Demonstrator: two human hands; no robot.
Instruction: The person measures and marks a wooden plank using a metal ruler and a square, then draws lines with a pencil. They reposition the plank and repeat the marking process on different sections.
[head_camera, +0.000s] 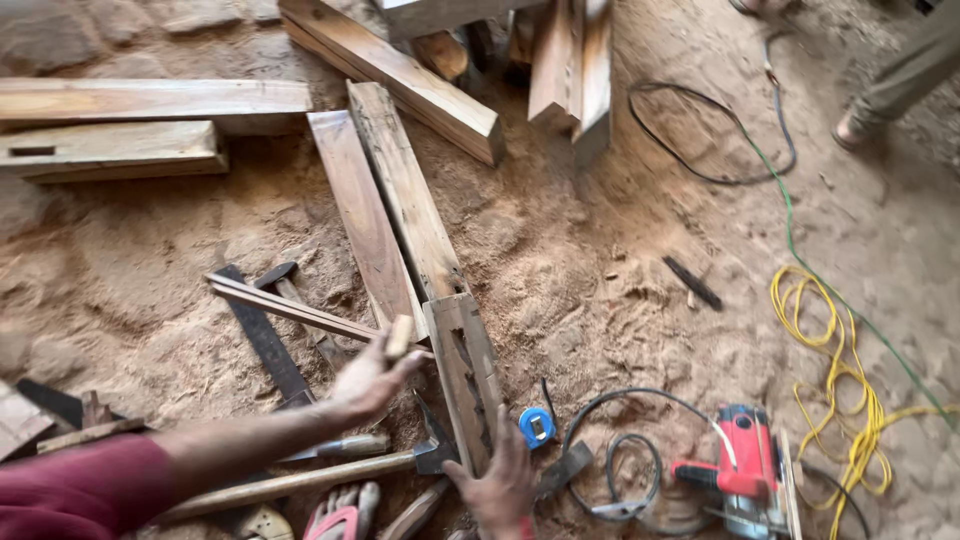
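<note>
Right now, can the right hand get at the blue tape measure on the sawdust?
Probably yes. The right hand rests on the wooden piece just beside the blue tape measure, and nothing lies between them.

Sawdust floor (600, 250). Planks (390, 200) lie centre; beams (130, 120) far left. Hammer (300, 485) and tape measure (537, 427) near centre. Red saw (740, 465) and black cable (630, 450) near right. Yellow cord (840, 380) at right edge. Black cable loop (715, 130) far right.

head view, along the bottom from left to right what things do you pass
maroon sleeve → left hand gripping a wooden handle → right hand on a wood piece → blue tape measure → red power saw → yellow cord
</note>
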